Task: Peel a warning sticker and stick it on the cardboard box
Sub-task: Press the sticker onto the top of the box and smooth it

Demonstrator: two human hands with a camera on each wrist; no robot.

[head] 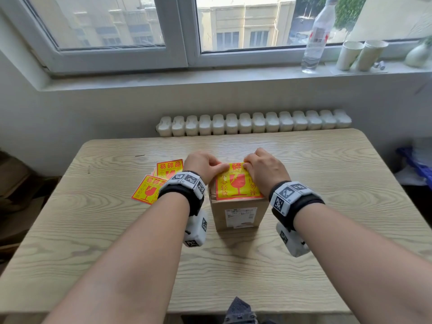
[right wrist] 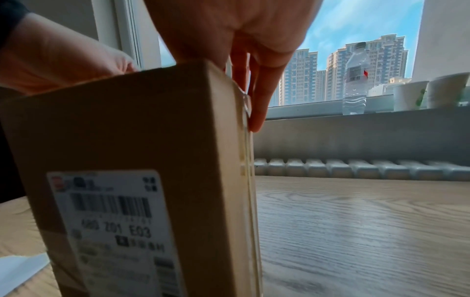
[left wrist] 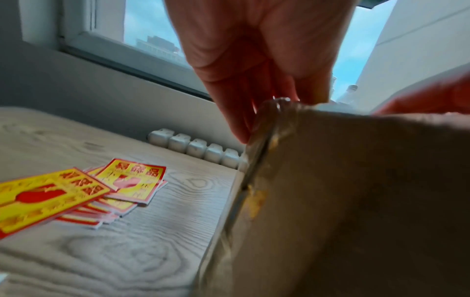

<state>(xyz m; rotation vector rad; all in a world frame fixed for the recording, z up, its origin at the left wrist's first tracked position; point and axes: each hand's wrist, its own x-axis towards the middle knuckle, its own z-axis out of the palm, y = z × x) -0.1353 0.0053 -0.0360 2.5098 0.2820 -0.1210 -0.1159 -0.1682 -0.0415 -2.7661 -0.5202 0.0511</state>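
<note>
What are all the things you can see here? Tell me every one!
cardboard box: one, brown, middle of the table, white label on its near side
warning sticker: one, yellow and red, on top of the box
spare stickers: a loose pile, count unclear, yellow and red, on the table left of the box
table: one, light wood
radiator: one, white, behind the table
water bottle: one, clear, on the windowsill
paper cups: two, white, on the windowsill right of the bottle
left hand: on the sticker's far left edge
right hand: on the sticker's far right edge
</note>
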